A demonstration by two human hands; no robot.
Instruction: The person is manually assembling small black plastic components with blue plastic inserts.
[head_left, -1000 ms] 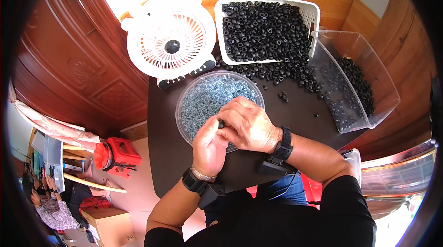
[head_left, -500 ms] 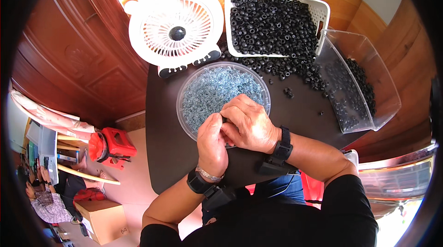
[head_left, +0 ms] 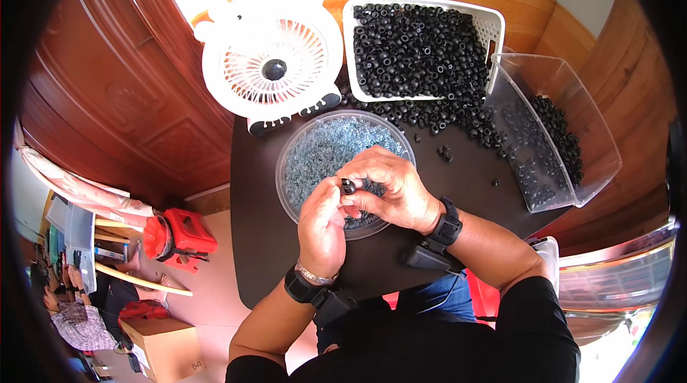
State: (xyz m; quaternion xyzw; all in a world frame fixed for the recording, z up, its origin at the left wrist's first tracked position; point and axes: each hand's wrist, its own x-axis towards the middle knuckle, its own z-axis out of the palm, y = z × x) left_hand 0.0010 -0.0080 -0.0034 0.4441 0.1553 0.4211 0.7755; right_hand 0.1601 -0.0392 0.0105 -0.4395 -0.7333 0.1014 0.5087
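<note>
A small black ring-like part [head_left: 348, 187] with a hole shows between my fingertips. My left hand [head_left: 320, 231] pinches it from the left, palm turned upward. From the right, my right hand [head_left: 392, 188] closes thumb and fingers round the same part. Both hands hover over the near side of a round clear tub [head_left: 281, 193] full of tiny bluish, see-through pieces [head_left: 322, 147]. Whether a tiny piece is also between my fingers is hidden.
Behind the tub a white basket [head_left: 499, 21] overflows with black parts [head_left: 422, 50], some loose on the dark table [head_left: 458, 190]. A clear bin [head_left: 597, 125] lies at the right, a white fan [head_left: 274, 68] at the back left. A red stool [head_left: 192, 238] and another person [head_left: 82, 322] are further left.
My hands have opened out a little, so the black part between the fingertips now shows. The view has shifted slightly.
</note>
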